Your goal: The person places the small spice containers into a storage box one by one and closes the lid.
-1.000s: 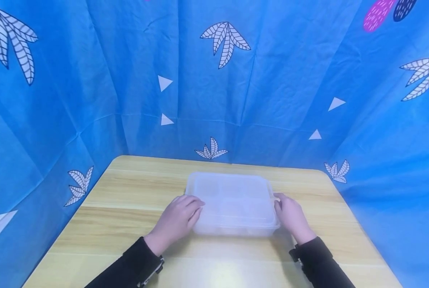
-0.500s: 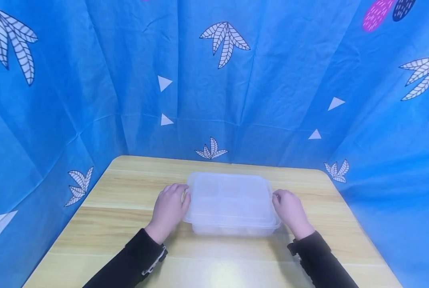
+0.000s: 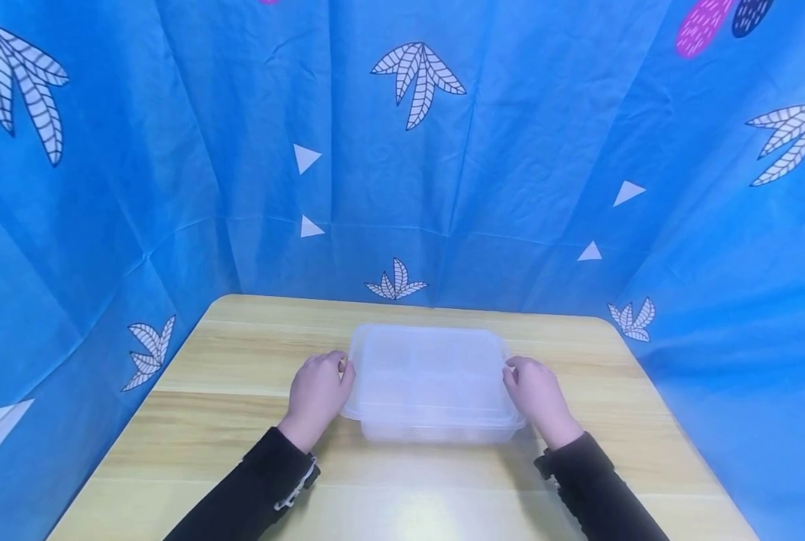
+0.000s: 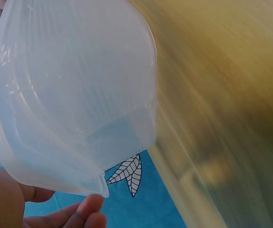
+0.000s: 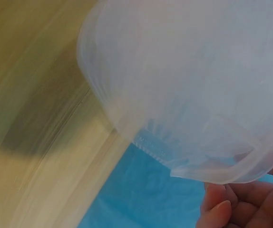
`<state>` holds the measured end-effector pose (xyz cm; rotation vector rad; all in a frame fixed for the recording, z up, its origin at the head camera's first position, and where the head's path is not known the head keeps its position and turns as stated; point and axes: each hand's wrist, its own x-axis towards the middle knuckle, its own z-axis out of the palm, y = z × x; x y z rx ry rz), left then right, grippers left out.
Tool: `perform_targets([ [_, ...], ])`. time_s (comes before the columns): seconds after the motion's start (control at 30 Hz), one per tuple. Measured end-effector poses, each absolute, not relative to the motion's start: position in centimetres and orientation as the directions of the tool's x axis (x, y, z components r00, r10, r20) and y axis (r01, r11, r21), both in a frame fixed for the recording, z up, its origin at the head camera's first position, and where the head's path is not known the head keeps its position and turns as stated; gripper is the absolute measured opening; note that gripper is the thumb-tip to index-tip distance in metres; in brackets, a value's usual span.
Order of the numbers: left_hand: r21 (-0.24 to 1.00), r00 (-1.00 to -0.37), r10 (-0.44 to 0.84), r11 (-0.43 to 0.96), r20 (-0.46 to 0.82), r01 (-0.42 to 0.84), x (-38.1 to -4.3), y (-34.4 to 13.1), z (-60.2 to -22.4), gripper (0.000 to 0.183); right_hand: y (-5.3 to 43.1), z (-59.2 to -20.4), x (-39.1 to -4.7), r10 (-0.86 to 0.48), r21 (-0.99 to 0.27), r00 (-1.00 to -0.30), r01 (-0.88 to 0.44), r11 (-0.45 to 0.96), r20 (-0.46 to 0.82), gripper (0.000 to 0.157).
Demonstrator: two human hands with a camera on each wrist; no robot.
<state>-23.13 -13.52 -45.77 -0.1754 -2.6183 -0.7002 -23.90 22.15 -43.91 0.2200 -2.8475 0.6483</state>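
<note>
A translucent white plastic storage box [image 3: 436,434] sits on the table, its rectangular lid [image 3: 436,368] over the top. At the front left corner the lid juts out past the box wall. My left hand [image 3: 318,391] pinches the lid's left edge; in the left wrist view its fingers [image 4: 91,206] are curled under the rim, with the thumb on the other side. On the opposite side, my right hand [image 3: 541,394] grips the right edge, and the right wrist view has its fingers [image 5: 216,216] bent beneath the rim. Faint dividing lines show through the lid.
The light wooden table [image 3: 240,361] has rounded far corners. A blue curtain [image 3: 524,150] printed with white leaves and triangles hangs around its back and sides. Black sleeves [image 3: 247,481] cover both forearms.
My left hand has gone from the lid's front left part to its left edge. The lid's front left corner now sticks out beyond the box. My right hand has shifted slightly left.
</note>
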Motion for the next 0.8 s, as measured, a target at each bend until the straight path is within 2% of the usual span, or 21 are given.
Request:
perform_targets([
  [0.17, 0.443, -0.909, 0.032, 0.866, 0.415, 0.232, -23.15, -13.35, -45.69, 0.016, 21.94, -43.89, -23.75, -0.112, -0.407, -0.964, -0.205, 0.890, 0.241, 0.029],
  [0.33, 0.430, -0.905, 0.045, 0.870, 0.422, 0.243, -23.15, -13.21, -45.71, 0.033, 21.84, -43.98, -23.83, -0.121, -0.400, -0.963, -0.212, 0.892, 0.240, 0.029],
  [0.8, 0.403, -0.885, 0.071, 0.871, 0.460, 0.280, -23.07, -12.82, -45.55, 0.045, 22.16, -44.05, -23.98, -0.125, -0.390, -0.954, -0.227, 0.892, 0.272, 0.028],
])
